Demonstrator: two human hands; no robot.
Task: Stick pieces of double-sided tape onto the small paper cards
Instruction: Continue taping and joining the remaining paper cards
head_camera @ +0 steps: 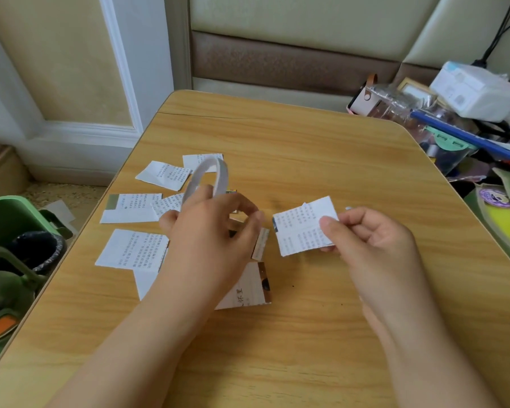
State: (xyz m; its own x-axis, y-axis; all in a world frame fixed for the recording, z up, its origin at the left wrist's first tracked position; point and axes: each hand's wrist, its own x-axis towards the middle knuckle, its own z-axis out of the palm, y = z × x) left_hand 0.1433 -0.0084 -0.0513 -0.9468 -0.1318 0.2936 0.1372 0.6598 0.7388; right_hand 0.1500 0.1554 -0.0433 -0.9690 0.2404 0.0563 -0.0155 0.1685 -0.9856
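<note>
Paper this thin will bend and flutter at a touch, so the card is best pinched at an edge, as the right hand does now, thumb and fingers closed on its right side, holding it just above the table. Left of the card, the left hand grips the tape roll, a light, stiff ring standing up from its fingers; a short strip hangs by its fingertips, though whether it is pinched I cannot tell. Tape like this will likely cling to skin, so handle it by its tip. More cards lie farther left of the held card.
</note>
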